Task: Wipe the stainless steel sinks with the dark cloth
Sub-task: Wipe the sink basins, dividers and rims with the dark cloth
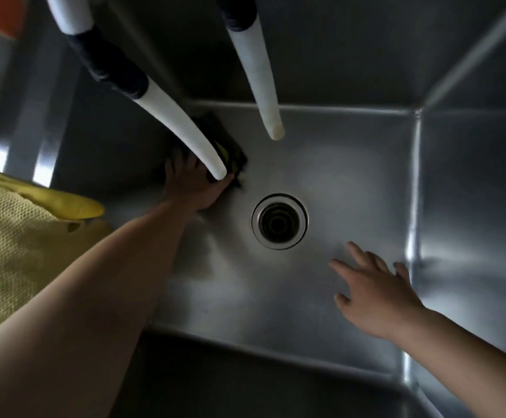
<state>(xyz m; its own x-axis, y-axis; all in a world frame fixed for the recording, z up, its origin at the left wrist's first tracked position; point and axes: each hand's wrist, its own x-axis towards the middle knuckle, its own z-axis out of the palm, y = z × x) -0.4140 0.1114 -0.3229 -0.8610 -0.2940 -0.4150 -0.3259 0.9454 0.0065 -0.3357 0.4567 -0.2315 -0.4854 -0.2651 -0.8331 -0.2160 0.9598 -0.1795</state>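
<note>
I look straight down into a deep stainless steel sink (351,182) with a round drain (279,221) in the middle of its floor. My left hand (196,184) reaches to the far left corner of the floor and presses a dark cloth (206,128) with a yellow patch against the steel. A white hose partly hides the cloth and my fingers. My right hand (372,285) hovers over the near right part of the floor, fingers spread, holding nothing.
Two white hoses with black collars hang into the sink: one (182,128) ends over the cloth, the other (260,73) ends above the far floor. Yellow rubber gloves (61,200) and a yellow mesh cloth (13,245) lie on the left rim.
</note>
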